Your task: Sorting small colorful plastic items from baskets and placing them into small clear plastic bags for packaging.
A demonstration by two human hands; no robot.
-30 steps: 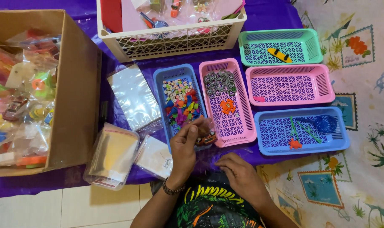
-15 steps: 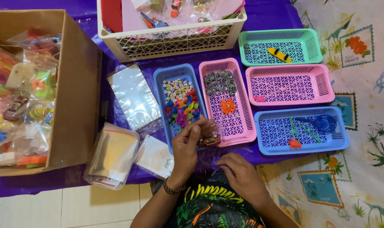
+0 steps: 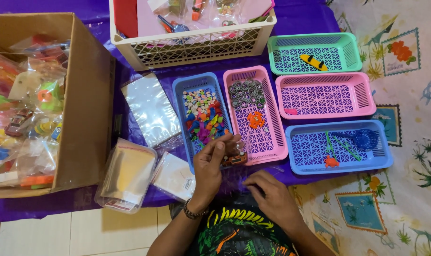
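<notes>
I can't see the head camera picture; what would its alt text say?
A person's left hand holds a small orange toy car in a clear bag, the right hand resting below, above a purple cloth with coloured baskets of small trinkets and a cardboard box of bagged toys.

Your left hand [image 3: 210, 166] covers most of the small orange toy car [image 3: 234, 159] it pinches. The top edge cuts off the white lattice plastic crate [image 3: 191, 45], the left edge the brown cardboard box [image 3: 82, 99]. Your right hand's [image 3: 272, 196] fingertips are hidden underneath.
</notes>
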